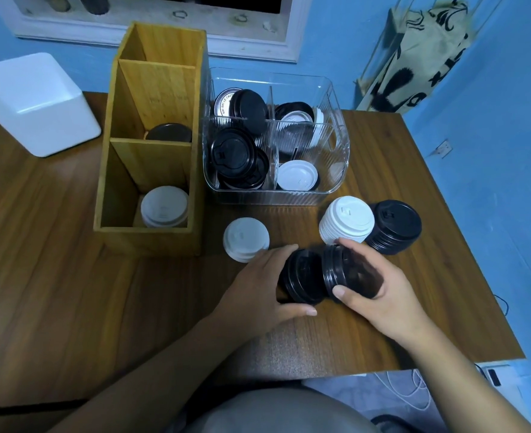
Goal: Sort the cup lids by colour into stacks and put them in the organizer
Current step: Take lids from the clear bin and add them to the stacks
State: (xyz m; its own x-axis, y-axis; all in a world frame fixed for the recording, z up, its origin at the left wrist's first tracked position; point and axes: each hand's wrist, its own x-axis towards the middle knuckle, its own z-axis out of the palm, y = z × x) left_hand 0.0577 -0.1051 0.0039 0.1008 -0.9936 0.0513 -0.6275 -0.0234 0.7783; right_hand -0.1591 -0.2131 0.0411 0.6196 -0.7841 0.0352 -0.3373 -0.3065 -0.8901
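Observation:
My left hand (264,282) grips a short stack of black lids (303,276) lying on its side on the table. Right beside it, my right hand (379,289) grips a second sideways stack of black lids (348,270); the two stacks touch end to end. Behind them stand a tall white lid stack (346,220), a black lid stack (395,226) and a small white lid stack (246,239). The wooden organizer (151,235) holds white lids (164,206) in its near compartment and black lids (169,132) in the middle one.
A clear plastic bin (326,195) with dividers holds several mixed black and white lids behind the stacks. A white box (36,104) sits at the back left. The table edge (492,339) runs close on the right and front. Cables lie on the floor.

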